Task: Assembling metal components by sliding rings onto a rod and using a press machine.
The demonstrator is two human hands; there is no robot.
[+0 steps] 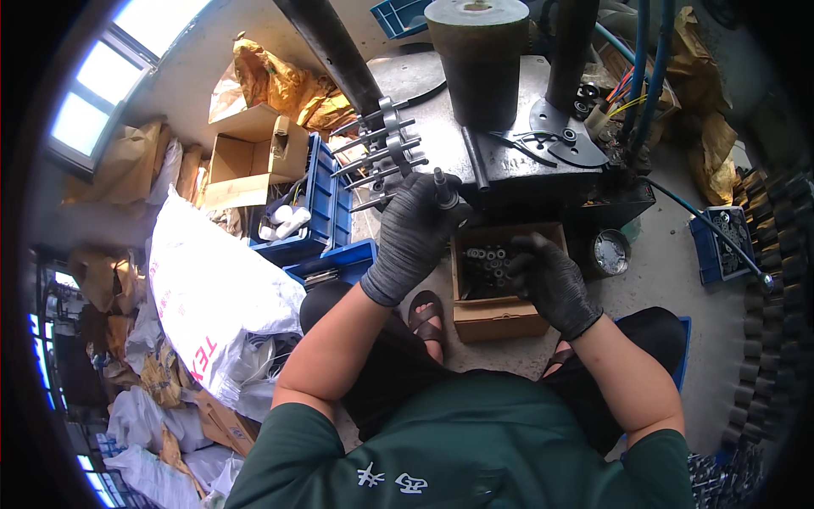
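My left hand (413,231), in a dark grey glove, is closed around a stepped metal shaft (442,188) whose narrow end points up. Just beyond it, a metal rack (394,140) carries several horizontal pins, at the left front of the machine. My right hand (551,284), also gloved, hovers over the right side of an open cardboard box (500,325). Its fingers are loosely bent and apart, with nothing visible in them. Inside the box lie several small ring-ended metal parts (485,265), partly hidden by that hand.
A metal machine table (424,119) with a thick column (479,76) stands ahead; a loose rod (476,159) lies on it. Blue crates (326,195) and a white sack (208,288) are at left. A round tin (610,253) and a blue bin (708,246) stand at right.
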